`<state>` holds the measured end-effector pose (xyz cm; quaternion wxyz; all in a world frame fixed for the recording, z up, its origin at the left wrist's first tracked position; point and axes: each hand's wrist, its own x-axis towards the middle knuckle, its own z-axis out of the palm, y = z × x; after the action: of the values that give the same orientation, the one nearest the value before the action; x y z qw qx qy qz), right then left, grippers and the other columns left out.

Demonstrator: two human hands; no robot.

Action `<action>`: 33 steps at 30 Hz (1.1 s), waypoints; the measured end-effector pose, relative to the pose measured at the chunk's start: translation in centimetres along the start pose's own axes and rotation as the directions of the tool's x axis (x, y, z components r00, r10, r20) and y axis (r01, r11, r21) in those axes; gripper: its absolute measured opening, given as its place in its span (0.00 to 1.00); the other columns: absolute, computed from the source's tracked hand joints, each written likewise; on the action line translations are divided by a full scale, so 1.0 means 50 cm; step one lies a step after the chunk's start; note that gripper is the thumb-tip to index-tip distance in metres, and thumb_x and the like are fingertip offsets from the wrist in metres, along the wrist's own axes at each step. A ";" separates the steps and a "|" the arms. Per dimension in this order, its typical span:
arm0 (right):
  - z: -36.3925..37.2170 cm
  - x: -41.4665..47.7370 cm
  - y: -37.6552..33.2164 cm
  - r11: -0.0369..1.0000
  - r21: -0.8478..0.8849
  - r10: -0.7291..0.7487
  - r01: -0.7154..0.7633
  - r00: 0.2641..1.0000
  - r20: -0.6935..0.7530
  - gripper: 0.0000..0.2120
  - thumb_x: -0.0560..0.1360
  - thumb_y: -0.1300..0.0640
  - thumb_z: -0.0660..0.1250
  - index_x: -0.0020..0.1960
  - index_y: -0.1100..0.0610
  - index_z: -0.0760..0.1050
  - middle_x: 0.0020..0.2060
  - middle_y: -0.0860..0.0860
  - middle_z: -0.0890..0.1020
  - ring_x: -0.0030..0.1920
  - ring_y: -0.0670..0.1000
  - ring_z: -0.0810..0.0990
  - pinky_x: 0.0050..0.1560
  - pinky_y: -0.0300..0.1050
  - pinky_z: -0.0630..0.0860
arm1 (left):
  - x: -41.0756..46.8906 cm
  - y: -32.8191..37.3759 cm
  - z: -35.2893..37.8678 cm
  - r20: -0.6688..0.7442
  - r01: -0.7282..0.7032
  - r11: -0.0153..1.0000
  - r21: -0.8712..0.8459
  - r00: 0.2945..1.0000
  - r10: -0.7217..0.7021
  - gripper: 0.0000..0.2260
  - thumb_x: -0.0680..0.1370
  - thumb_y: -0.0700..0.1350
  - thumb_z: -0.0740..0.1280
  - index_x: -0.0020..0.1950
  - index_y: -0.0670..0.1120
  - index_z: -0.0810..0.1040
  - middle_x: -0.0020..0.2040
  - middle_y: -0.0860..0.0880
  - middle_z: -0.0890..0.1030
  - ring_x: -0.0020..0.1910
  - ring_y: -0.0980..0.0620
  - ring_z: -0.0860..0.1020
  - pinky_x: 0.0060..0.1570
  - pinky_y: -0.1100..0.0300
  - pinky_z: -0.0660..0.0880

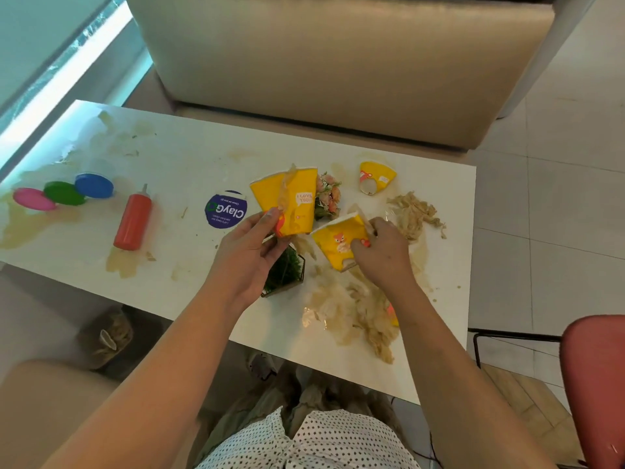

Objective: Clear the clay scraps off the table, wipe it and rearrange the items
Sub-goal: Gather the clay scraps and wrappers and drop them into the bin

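Note:
My left hand grips two yellow paper cups by their bases, a beige scrap stuck between them. My right hand holds a third yellow cup with a fox print, tilted above the white table. A fourth yellow cup lies on its side at the far right. Beige clay scraps sit to the right of my right hand, and a bigger heap of scraps lies near the table's front edge. Beige smears stain the left end.
A red squeeze bottle lies left of centre, beside pink, green and blue lids. A round purple ClayGo sticker, a pink flower pot and a green plant pot are near my hands. Sofa behind, red chair at right.

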<state>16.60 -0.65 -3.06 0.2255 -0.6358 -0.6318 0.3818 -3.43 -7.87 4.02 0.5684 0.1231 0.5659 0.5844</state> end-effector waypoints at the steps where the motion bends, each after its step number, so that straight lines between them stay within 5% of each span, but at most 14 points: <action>1: -0.001 0.007 -0.012 1.000 0.020 -0.007 0.007 1.000 -0.015 0.11 0.75 0.60 0.66 0.40 0.53 0.65 0.38 0.50 0.68 0.35 0.46 0.65 0.33 0.44 0.56 | -0.003 0.014 0.003 0.000 -0.021 1.000 0.006 1.000 0.021 0.15 0.80 0.45 0.70 0.64 0.40 0.80 0.59 0.42 0.85 0.57 0.48 0.84 0.60 0.53 0.80; 9: 0.052 0.057 -0.143 0.983 0.170 -0.073 0.076 0.997 -0.019 0.05 0.76 0.57 0.66 0.51 0.57 0.73 0.45 0.53 0.77 0.43 0.54 0.75 0.38 0.46 0.66 | 0.001 0.141 -0.049 -0.038 -0.195 0.980 0.037 0.980 0.196 0.11 0.81 0.44 0.69 0.61 0.40 0.79 0.54 0.42 0.85 0.56 0.44 0.83 0.57 0.55 0.81; 12: 0.092 0.065 -0.200 0.977 0.188 -0.106 0.099 0.994 0.025 0.06 0.76 0.58 0.66 0.50 0.60 0.73 0.41 0.54 0.78 0.39 0.54 0.74 0.37 0.49 0.68 | 0.007 0.185 -0.094 -0.084 -0.245 0.969 0.034 0.965 0.247 0.08 0.82 0.43 0.68 0.59 0.41 0.79 0.54 0.44 0.85 0.54 0.47 0.85 0.55 0.57 0.81; 16: 0.171 0.081 -0.270 0.976 0.172 -0.154 0.133 0.982 0.112 0.06 0.76 0.56 0.67 0.46 0.57 0.71 0.41 0.55 0.77 0.37 0.52 0.72 0.35 0.47 0.66 | 0.028 0.233 -0.183 -0.173 -0.265 0.964 0.015 0.949 0.263 0.14 0.82 0.44 0.68 0.65 0.39 0.78 0.61 0.41 0.83 0.57 0.47 0.84 0.55 0.58 0.81; 19: 0.240 0.090 -0.330 0.976 0.133 -0.194 0.173 0.967 0.168 0.04 0.77 0.56 0.66 0.49 0.56 0.72 0.42 0.52 0.77 0.39 0.52 0.74 0.33 0.46 0.65 | 0.051 0.267 -0.268 -0.247 -0.263 0.965 -0.016 0.936 0.251 0.17 0.82 0.44 0.69 0.69 0.38 0.77 0.58 0.43 0.85 0.57 0.47 0.84 0.53 0.58 0.81; 24: 0.393 0.105 -0.439 0.974 0.134 -0.207 0.184 0.959 0.191 0.05 0.76 0.58 0.67 0.50 0.57 0.74 0.42 0.51 0.79 0.42 0.53 0.78 0.38 0.48 0.76 | 0.096 0.329 -0.426 -0.319 -0.275 0.959 -0.065 0.917 0.241 0.17 0.81 0.44 0.69 0.66 0.36 0.78 0.58 0.39 0.84 0.57 0.44 0.83 0.58 0.54 0.82; 33: 0.786 0.117 -0.684 0.981 0.069 -0.192 0.181 0.957 0.216 0.05 0.76 0.58 0.67 0.48 0.59 0.74 0.40 0.55 0.79 0.37 0.49 0.74 0.33 0.38 0.67 | 0.207 0.498 -0.786 -0.299 -0.256 0.966 -0.041 0.926 0.232 0.08 0.81 0.45 0.68 0.57 0.42 0.81 0.49 0.47 0.87 0.51 0.50 0.85 0.55 0.58 0.81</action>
<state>-35.80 0.79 -1.78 0.2038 -0.5212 -0.7006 0.4426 -50.79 -12.92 5.89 0.4061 0.0824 0.6000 0.6844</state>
